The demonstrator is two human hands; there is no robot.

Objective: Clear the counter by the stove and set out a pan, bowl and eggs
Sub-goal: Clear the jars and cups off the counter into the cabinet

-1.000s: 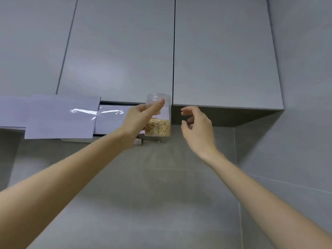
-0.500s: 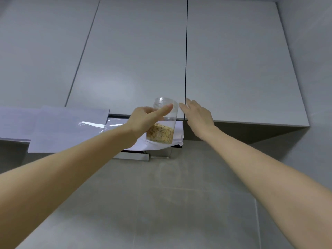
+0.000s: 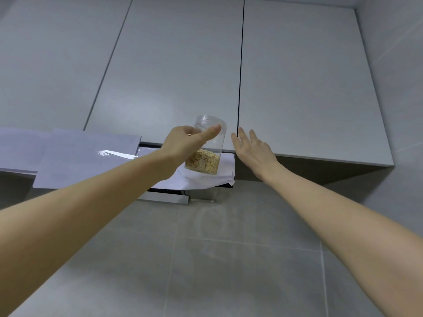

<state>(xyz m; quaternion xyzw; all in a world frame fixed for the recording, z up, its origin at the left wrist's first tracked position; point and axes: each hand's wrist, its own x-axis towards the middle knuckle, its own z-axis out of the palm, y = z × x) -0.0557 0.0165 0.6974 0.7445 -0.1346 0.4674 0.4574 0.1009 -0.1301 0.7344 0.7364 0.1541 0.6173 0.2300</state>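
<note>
My left hand grips a clear plastic jar partly filled with tan flakes, held up and slightly tilted below the wall cabinets. My right hand is raised beside the jar, fingers spread, its fingertips at the lower edge of the right cabinet door near the gap between the two doors. Both cabinet doors look closed. No pan, bowl or eggs are in view.
The middle cabinet door hangs left of the gap. A range hood covered with pale sheets sits below at left. Grey tiled wall fills the lower part; a side wall closes in at right.
The view has tilted upward. My right hand rose from below the cabinet and opened flat against the door's lower edge. The jar has stayed in my left hand, lifted slightly.
</note>
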